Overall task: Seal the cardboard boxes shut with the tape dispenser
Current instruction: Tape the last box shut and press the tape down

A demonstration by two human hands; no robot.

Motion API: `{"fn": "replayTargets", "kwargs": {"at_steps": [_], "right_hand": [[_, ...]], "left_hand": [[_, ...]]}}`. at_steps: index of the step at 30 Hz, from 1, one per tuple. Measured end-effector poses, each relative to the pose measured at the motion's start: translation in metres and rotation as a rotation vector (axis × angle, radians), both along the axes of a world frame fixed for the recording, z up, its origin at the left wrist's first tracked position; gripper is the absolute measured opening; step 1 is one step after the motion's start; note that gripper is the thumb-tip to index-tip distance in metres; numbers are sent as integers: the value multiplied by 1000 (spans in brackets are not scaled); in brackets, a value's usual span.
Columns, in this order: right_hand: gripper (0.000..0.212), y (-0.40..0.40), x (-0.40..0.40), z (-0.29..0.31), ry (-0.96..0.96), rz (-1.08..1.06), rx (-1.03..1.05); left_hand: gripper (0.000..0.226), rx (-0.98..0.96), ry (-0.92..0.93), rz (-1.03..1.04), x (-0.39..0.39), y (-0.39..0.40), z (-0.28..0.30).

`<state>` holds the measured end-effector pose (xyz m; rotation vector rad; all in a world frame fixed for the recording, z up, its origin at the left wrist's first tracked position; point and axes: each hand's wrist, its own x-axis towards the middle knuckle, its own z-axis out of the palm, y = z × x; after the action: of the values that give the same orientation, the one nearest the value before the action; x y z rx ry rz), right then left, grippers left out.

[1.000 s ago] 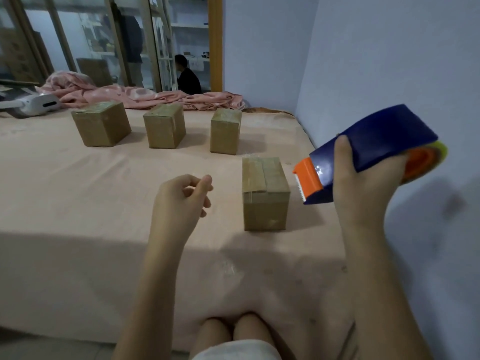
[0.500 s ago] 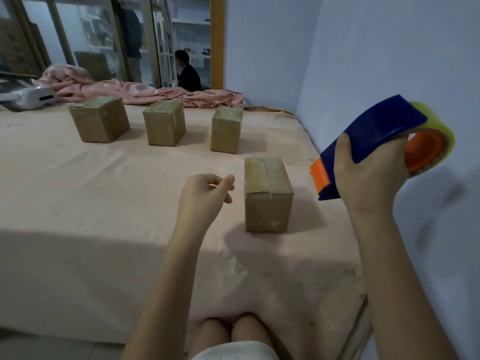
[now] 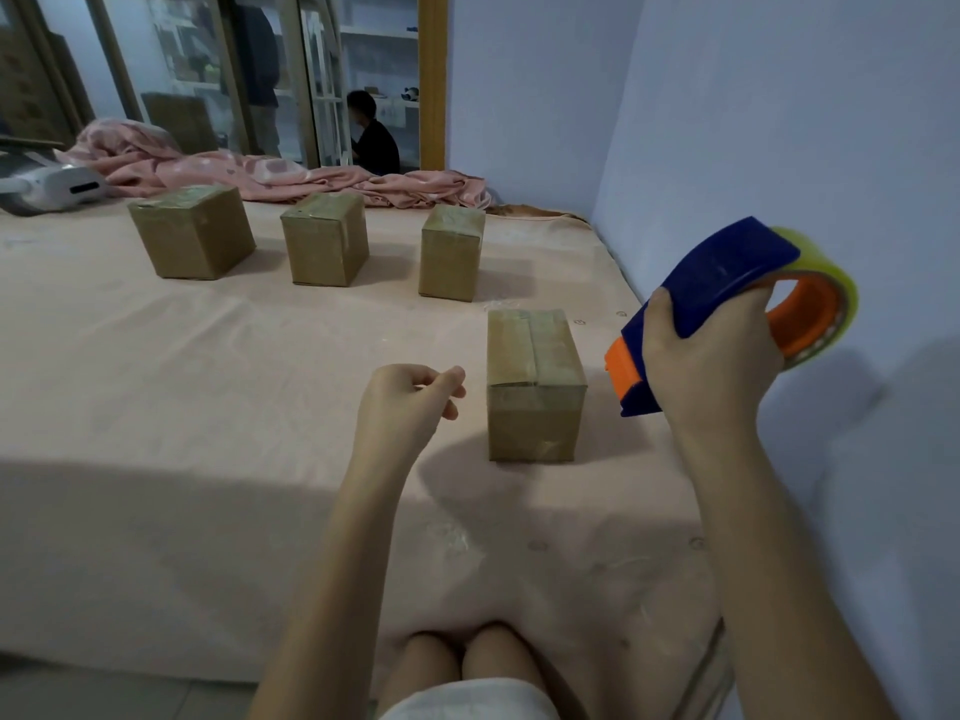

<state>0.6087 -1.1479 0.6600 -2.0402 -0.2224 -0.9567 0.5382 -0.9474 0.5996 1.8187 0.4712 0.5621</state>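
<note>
Firstly, soft cloth-covered bed (image 3: 208, 407) under everything: apt to sink under pressure, wrinkling tape or leaving it half stuck. Farther back, three boxes (image 3: 192, 236) (image 3: 324, 239) (image 3: 451, 252) in a row across bed, well apart, tops glossy as if taped, though too dim to be sure. Near box (image 3: 535, 387) alone toward the right edge of bed, between both hands, touched by neither; long axis running straight away from the body, top seam along that same line, near end face toward the knees. Probably light, so liable to slide or tip if dragged on unbraced; better pinned down first. Liable too to get tape laid off the seam if approached askew. Dispenser (image 3: 727, 272) up in the air just right of near box, clear of it; long axis tilted, roll (image 3: 836, 298) high at the far right by the wall, orange cutter end (image 3: 623, 366) low, pointing down and left toward near box. Loose tape end not visible: possibly stuck back on roll, hence a failed first pull. Right hand (image 3: 711, 366) wrapped firmly round dispenser, thumb up over blue cover, close to cutter, so some risk of a scratch. Left hand (image 3: 400, 407) hovering just left of near box, fingers loosely curled, thumb against forefinger, holding nothing visible
</note>
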Motion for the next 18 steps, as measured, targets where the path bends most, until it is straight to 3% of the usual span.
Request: {"fn": "replayTargets", "kwargs": {"at_steps": [4,12,18], "right_hand": [[51,4,2,-11,34,11,-36],[51,14,3,-17,59,-39,-62],[51,11,5,-20,64,-48,-36]], "left_hand": [[32,-80,8,-25,3,-8,-13],[33,-58,51,13,0,-27,-19],[54,-118,170,-40,5,-37,-32]]}}
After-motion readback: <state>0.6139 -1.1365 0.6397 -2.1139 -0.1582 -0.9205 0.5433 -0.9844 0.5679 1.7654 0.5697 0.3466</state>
